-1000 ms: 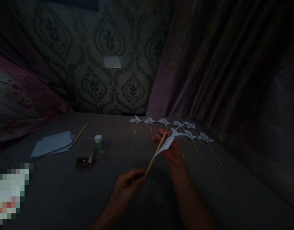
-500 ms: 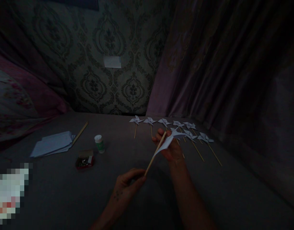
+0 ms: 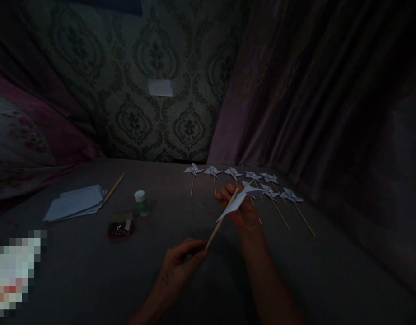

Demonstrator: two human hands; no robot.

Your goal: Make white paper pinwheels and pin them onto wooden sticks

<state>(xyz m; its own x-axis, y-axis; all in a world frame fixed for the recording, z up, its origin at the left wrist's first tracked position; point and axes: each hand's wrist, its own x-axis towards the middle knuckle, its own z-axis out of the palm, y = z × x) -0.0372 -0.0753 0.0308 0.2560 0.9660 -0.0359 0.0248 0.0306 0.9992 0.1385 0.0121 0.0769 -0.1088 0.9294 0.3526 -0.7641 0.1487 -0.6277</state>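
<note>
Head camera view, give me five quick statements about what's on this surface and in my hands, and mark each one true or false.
1. The left hand holds the lower part of a wooden stick. True.
2. The right hand lies flat on the grey surface. False: it is raised, holding white paper near the stick's upper end.
3. The green-labelled bottle lies on its side. False: it stands upright.
4. Loose sticks lie beside the paper stack. True.
5. The paper pinwheels lie left of the small open box. False: they lie to its right, farther back.
</note>
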